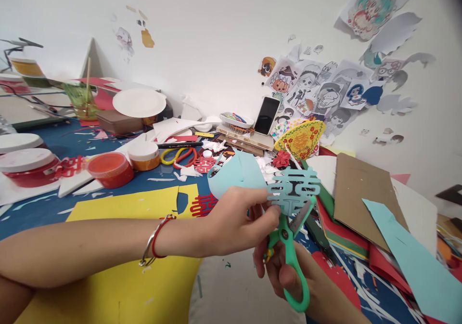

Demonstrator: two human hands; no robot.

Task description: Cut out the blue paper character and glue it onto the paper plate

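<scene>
Between thumb and fingers, my left hand (241,218) pinches the left edge of a light-blue paper cutout (294,189) shaped like a double-happiness character. My right hand (285,268) grips green-handled scissors (286,235) by their loops. The scissor blades are spread apart, pointing up at the lower right of the cutout; whether they touch the paper I cannot tell. Behind my left hand lies a larger light-blue paper piece (238,172). A red cutout (202,204) of similar pattern sits on the yellow sheet (144,285), partly hidden by my left hand.
Paint jars, one of them an open red tub (110,169), stand at the left. Yellow-and-red-handled scissors (178,157) lie among paper scraps. A phone (267,115) leans at the back near a yellow decorated fan (301,140). Brown cardboard (364,196) and a blue strip (415,261) lie right.
</scene>
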